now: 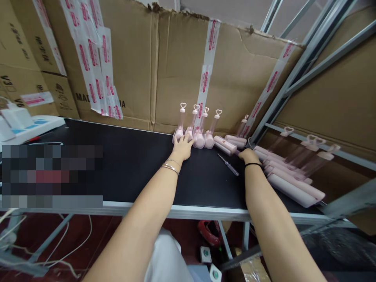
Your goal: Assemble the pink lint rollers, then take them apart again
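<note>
My left hand [182, 149] lies with fingers spread over the bases of two upright pink devices [179, 134], each with a clear tube and a heart-shaped loop on top. More of these pink devices [208, 139] stand just right of it. My right hand [249, 156] is closed around the near end of a pale pink device [225, 145] lying on its side; the fingers hide the part they grip. Behind that one lies another pink device [236, 141]. A screwdriver [228, 164] with a clear handle rests on the black tabletop [138, 160] between my hands.
To the right, several pink devices [293, 176] lie in a row beside the metal frame [293, 86]. A cardboard wall [179, 70] borders the back of the table. At the far left sits a white power strip [44, 124]. Below are cables and a red object [209, 232].
</note>
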`<state>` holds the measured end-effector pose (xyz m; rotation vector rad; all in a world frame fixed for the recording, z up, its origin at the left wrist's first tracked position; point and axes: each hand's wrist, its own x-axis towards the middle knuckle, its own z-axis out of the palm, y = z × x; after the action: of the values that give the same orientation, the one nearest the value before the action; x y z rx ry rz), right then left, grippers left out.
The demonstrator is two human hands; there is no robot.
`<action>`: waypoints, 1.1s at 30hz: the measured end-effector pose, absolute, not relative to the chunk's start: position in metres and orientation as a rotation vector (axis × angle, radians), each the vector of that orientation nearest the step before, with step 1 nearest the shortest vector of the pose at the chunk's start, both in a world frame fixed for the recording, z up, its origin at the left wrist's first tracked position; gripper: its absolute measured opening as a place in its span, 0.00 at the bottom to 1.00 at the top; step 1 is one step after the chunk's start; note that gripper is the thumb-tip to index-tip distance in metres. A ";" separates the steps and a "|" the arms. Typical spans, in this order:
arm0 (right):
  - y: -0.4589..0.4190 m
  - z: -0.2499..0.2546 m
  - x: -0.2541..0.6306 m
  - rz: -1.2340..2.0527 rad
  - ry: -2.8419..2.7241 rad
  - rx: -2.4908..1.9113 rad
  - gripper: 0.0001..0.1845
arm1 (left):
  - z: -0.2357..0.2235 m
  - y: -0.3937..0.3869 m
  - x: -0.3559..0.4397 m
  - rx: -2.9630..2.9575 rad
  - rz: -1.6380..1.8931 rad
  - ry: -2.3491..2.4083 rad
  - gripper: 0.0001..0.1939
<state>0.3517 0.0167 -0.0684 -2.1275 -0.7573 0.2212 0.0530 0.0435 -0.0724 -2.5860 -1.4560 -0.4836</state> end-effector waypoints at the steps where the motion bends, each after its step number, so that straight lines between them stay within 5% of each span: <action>1: 0.015 -0.065 0.352 0.220 -0.767 -2.088 0.25 | -0.072 0.044 0.053 -2.588 -0.487 -1.456 0.30; 14: 0.011 -0.036 0.330 0.556 -0.794 -1.081 0.31 | -0.069 0.040 0.052 -2.595 -0.486 -1.484 0.30; 20: 0.014 -0.055 0.325 0.077 -1.189 -1.694 0.32 | -0.071 0.043 0.053 -2.598 -0.492 -1.504 0.30; 26: 0.019 -0.067 0.321 -0.061 -1.452 -2.025 0.38 | -0.071 0.042 0.053 -2.598 -0.502 -1.489 0.31; 33: 0.014 -0.047 0.324 0.306 -1.444 -2.013 0.22 | -0.071 0.045 0.054 -2.591 -0.490 -1.482 0.31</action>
<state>0.3242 0.0142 -0.0468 -2.0129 -1.4435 0.3065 0.0536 0.0449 -0.0713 -2.5906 -1.4821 -0.4902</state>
